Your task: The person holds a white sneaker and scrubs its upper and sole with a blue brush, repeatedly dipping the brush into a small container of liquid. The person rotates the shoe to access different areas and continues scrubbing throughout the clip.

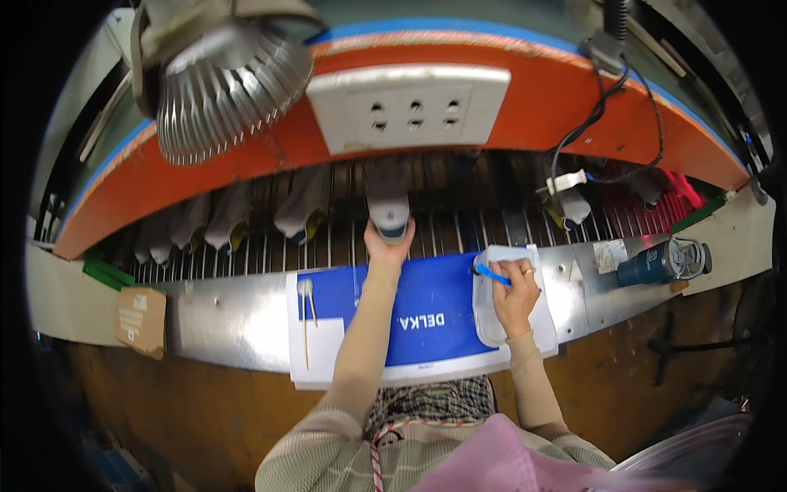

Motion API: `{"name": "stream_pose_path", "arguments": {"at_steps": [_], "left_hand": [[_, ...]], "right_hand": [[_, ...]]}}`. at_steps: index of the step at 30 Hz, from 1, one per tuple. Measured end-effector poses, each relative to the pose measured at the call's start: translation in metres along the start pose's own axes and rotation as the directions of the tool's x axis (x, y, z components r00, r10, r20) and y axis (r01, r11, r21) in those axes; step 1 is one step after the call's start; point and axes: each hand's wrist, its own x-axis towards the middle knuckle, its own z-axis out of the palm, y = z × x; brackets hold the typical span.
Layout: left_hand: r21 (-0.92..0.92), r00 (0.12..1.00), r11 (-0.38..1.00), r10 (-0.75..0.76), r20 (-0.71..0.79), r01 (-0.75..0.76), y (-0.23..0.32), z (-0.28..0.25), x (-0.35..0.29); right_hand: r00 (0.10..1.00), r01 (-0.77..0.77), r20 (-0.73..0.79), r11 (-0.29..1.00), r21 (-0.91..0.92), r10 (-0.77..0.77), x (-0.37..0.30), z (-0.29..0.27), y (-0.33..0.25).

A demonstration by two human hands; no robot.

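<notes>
My left hand reaches forward, its fingers wrapped round the near end of a grey-and-white shoe. The shoe is held over a rack of metal rods; its far part is dark and blurred. My right hand is closed on a slim blue stick-like tool, whose kind I cannot make out. That hand is above a whitish plastic tub, which stands on the right part of a blue printed sheet. Two thin sticks with white tips lie at the sheet's left.
Several more shoes sit along the metal-rod rack. A ribbed lamp hangs at the upper left, beside a white socket panel. A cable with a white plug, a dark blue tumbler and a cardboard box flank the work area.
</notes>
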Motion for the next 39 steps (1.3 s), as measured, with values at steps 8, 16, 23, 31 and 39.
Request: {"name": "stream_pose_path", "arguments": {"at_steps": [8, 16, 23, 31, 39], "left_hand": [[0.048, 0.991, 0.999, 0.007, -0.134, -0.001, 0.012, 0.004, 0.025], [0.115, 0.998, 0.991, 0.060, 0.034, -0.063, 0.010, 0.017, 0.039], [0.727, 0.948, 0.653, 0.318, -0.009, -0.212, 0.054, 0.023, -0.055], [-0.042, 0.914, -0.999, -0.021, 0.405, -0.004, 0.234, 0.085, 0.049], [0.107, 0.956, -0.984, 0.166, 0.241, 0.143, 0.238, 0.062, 0.056]], "right_hand": [[0.999, 0.044, -0.029, 0.999, -0.009, -0.044, 0.002, -0.002, -0.003], [0.997, 0.069, -0.037, 0.997, -0.024, -0.069, 0.000, -0.004, -0.002], [0.997, 0.059, -0.039, 0.998, 0.008, -0.059, 0.000, -0.004, -0.004], [0.998, 0.068, 0.005, 0.995, -0.068, -0.068, 0.003, -0.005, -0.007], [0.997, 0.067, 0.055, 0.990, -0.125, -0.061, 0.002, -0.006, -0.010]]}}
